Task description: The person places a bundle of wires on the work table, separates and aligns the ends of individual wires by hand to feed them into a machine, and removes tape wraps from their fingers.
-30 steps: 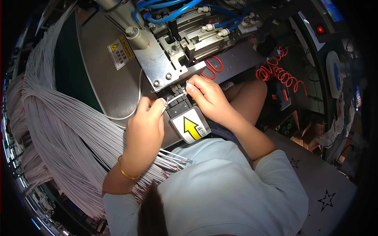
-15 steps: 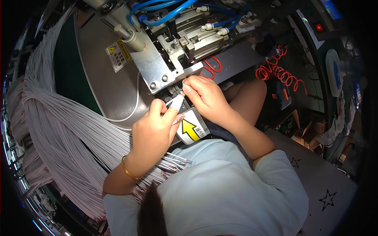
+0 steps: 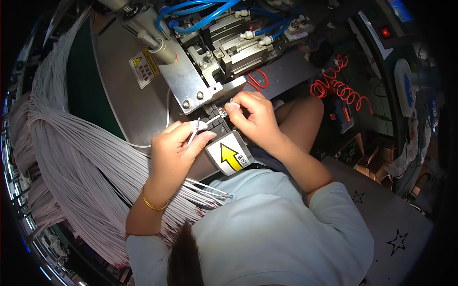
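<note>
My left hand (image 3: pixel 174 148), a gold bangle on its wrist, grips a thin white cable (image 3: pixel 213 119) between thumb and fingers. A white covering wraps one fingertip. The cable runs toward my right hand (image 3: pixel 255 119), whose thumb and index finger pinch its end. Small red and white wire tips (image 3: pixel 223 112) show beside those fingertips; the rest of the end is hidden by them. Both hands are over a dark slotted fixture (image 3: pixel 217 127), just in front of the machine's metal block (image 3: pixel 229 90).
A large bundle of white cables (image 3: pixel 95 167) spreads along my left. The press machine (image 3: pixel 186 81) with blue air hoses (image 3: pixel 205 19) stands ahead. A plate with a yellow arrow (image 3: pixel 230 156) sits close to my body. Coiled red hose (image 3: pixel 338 88) hangs at right.
My left hand has drawn back to the left, its wrapped fingertip moving away from the right hand and uncovering the fixture and cable. The right hand has shifted only slightly.
</note>
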A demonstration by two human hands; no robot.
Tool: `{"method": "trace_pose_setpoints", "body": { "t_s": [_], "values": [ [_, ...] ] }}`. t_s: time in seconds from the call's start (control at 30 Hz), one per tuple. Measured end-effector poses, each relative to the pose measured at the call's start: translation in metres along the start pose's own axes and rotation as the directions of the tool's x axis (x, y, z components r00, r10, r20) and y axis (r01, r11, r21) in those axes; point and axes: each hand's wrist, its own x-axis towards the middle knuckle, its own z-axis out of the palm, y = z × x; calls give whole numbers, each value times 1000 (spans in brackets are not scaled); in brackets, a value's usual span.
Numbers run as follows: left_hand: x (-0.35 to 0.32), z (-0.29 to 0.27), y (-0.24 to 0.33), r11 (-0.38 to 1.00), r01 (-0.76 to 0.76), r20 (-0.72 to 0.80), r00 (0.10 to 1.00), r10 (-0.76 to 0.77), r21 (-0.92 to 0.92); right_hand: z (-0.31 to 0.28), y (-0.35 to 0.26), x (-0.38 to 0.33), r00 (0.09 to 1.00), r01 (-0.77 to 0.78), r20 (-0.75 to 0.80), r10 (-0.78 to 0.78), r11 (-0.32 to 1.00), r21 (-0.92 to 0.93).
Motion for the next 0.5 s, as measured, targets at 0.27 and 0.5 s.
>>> {"method": "trace_pose_setpoints", "body": {
  "t_s": [0.27, 0.5],
  "values": [
    [1, -7, 3, 989, 62, 81, 995, -51, -133, -3, -30, 5, 971, 209, 90, -220, 971, 121],
    [-1, -11, 11, 918, 237, 126, 970, -207, -319, -6, -36, 5, 961, 212, 153, -228, 970, 118]
  ]
}}
